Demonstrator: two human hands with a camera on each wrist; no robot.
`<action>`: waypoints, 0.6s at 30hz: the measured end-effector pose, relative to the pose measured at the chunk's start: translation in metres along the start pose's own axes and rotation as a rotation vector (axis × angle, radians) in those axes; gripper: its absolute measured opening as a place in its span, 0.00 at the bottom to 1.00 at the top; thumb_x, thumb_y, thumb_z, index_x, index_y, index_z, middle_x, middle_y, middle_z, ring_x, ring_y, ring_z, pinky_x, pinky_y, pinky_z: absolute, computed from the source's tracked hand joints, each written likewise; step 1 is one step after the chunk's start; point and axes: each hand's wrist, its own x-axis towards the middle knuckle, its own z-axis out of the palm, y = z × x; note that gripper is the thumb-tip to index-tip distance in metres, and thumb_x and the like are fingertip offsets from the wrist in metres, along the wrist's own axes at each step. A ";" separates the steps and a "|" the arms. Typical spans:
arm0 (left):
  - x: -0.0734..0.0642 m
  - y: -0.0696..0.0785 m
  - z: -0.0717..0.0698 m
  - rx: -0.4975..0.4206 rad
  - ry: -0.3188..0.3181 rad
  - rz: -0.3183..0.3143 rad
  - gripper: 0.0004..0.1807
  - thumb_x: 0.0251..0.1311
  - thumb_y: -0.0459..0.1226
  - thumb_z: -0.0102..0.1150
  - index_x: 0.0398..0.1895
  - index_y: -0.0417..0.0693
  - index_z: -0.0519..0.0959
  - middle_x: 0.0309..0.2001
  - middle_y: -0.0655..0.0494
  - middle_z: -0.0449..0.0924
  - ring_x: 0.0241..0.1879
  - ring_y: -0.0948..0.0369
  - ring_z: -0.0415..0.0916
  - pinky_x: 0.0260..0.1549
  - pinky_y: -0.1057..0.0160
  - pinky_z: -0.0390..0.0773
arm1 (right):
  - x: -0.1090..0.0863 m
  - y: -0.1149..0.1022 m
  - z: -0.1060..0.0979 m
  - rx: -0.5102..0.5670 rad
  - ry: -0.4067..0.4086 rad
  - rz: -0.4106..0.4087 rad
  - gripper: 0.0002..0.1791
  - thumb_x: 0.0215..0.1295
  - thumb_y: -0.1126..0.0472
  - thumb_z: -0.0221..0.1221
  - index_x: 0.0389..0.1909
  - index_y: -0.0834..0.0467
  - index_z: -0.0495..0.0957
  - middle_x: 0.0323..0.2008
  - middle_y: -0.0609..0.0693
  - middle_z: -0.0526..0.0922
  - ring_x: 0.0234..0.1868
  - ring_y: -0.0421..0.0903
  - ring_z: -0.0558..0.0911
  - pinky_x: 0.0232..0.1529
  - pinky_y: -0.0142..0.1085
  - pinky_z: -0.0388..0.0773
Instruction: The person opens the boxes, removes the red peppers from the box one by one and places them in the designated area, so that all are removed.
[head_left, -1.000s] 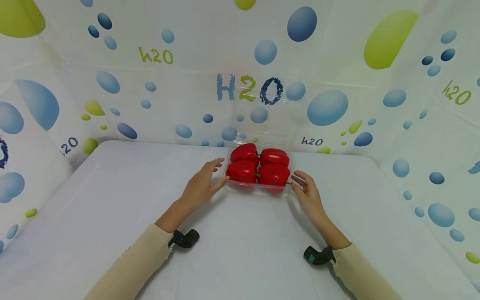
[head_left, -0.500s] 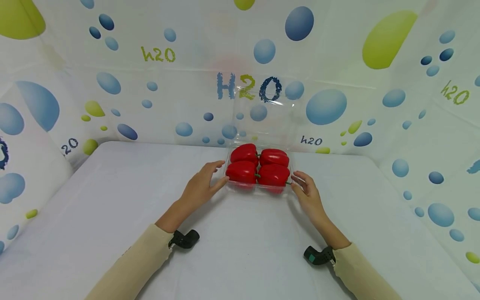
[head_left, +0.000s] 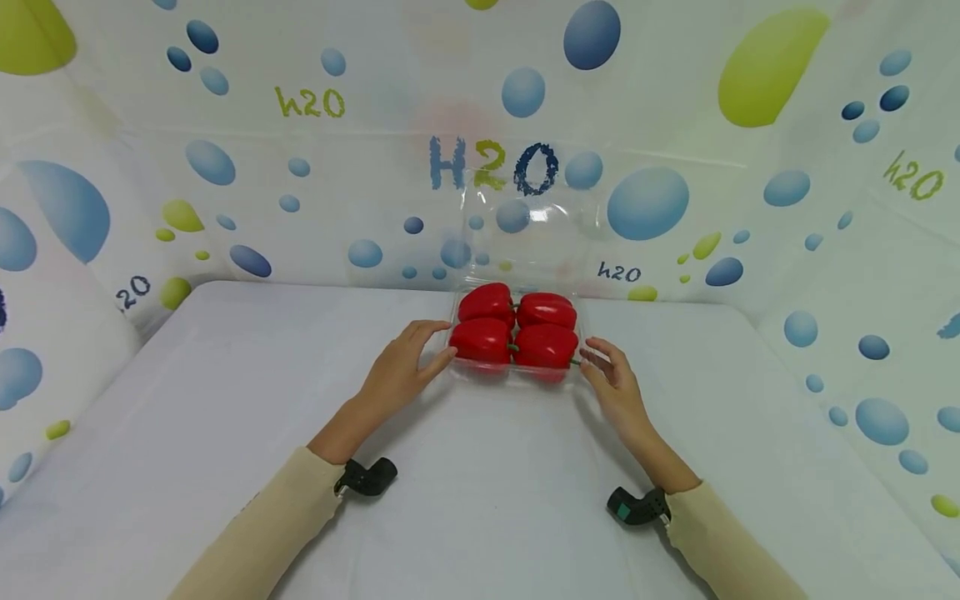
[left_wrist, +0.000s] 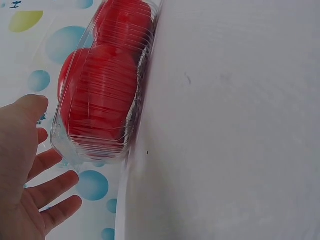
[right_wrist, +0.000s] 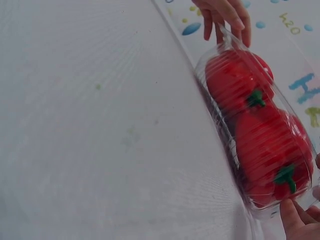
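A clear plastic clamshell box (head_left: pixel 517 377) stands at the back of the table. Several red bell peppers (head_left: pixel 482 342) with green stems lie in it, in two rows. Its transparent lid (head_left: pixel 525 237) stands raised behind them against the backdrop. My left hand (head_left: pixel 401 367) is at the box's left end, fingers extended and thumb toward the near corner. In the left wrist view, the fingertips (left_wrist: pixel 70 178) are right beside the plastic; contact is hard to tell. My right hand (head_left: pixel 617 385) is at the right end, fingers loosely bent, with its thumb (right_wrist: pixel 289 212) at the box's lower corner.
A white cloth (head_left: pixel 480 500) covers the table. Close behind the box rises a white backdrop (head_left: pixel 390 217) with blue and green spots and H2O lettering. Black wrist cameras (head_left: pixel 367 477) sit on both forearms, below the hands.
Both hands keep their places at the box ends. The head view has shifted slightly, and the reflections and outline of the raised lid look different. The peppers stay put in the box.
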 end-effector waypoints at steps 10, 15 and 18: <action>0.004 0.000 0.000 -0.045 -0.018 0.022 0.27 0.67 0.43 0.58 0.66 0.46 0.67 0.65 0.45 0.67 0.65 0.48 0.66 0.60 0.47 0.72 | 0.000 0.002 -0.001 0.010 -0.002 -0.008 0.25 0.73 0.67 0.48 0.69 0.63 0.58 0.70 0.59 0.59 0.70 0.57 0.65 0.65 0.48 0.66; 0.005 -0.001 0.000 -0.069 -0.042 0.048 0.28 0.66 0.43 0.59 0.67 0.46 0.67 0.66 0.45 0.67 0.65 0.47 0.65 0.60 0.44 0.71 | 0.001 0.004 -0.001 0.003 0.003 -0.004 0.25 0.73 0.66 0.49 0.69 0.62 0.59 0.69 0.58 0.60 0.69 0.56 0.66 0.64 0.47 0.68; 0.005 -0.001 0.001 -0.071 -0.049 0.077 0.28 0.66 0.42 0.60 0.66 0.45 0.67 0.66 0.44 0.67 0.65 0.47 0.66 0.60 0.44 0.71 | 0.001 0.005 -0.001 0.005 0.002 0.006 0.26 0.73 0.65 0.49 0.69 0.62 0.58 0.69 0.58 0.60 0.70 0.55 0.66 0.65 0.47 0.68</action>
